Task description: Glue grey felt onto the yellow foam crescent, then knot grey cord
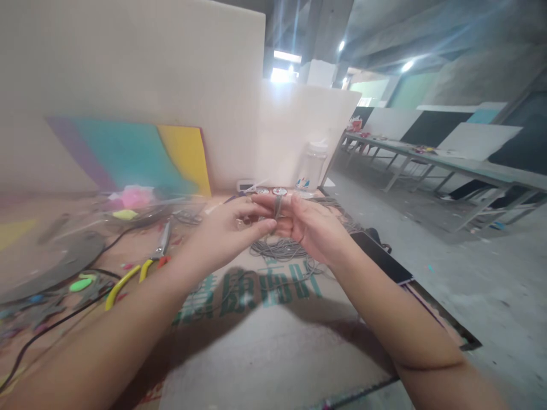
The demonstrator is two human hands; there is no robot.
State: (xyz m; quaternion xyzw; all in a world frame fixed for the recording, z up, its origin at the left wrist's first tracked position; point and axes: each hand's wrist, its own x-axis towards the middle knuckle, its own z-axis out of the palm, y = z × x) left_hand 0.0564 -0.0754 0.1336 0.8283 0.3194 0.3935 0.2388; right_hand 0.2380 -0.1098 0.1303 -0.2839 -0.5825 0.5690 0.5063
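Note:
My left hand [231, 230] reaches in from the left, its thumb and fingertips closed at a small bundle of grey wire [277, 208]. My right hand [315, 228] meets it from the other side. Its curled fingers lie behind the same bundle, which crosses them upright, and its thumb points up. Just below both hands, a loose coil of grey wire [280, 249] rests on cardboard [256, 341] printed with green characters. Pliers with yellow handles [123, 285] lie left of my left forearm. The exact finger contact is partly hidden and blurred.
A clear bottle [311, 168] stands behind my right hand. Left are a pink lump [137, 196], a green piece [81, 284] and a black cable [51, 327]. A coloured panel [123, 151] leans at the back. A dark flat panel [380, 256] lies by the table's right edge.

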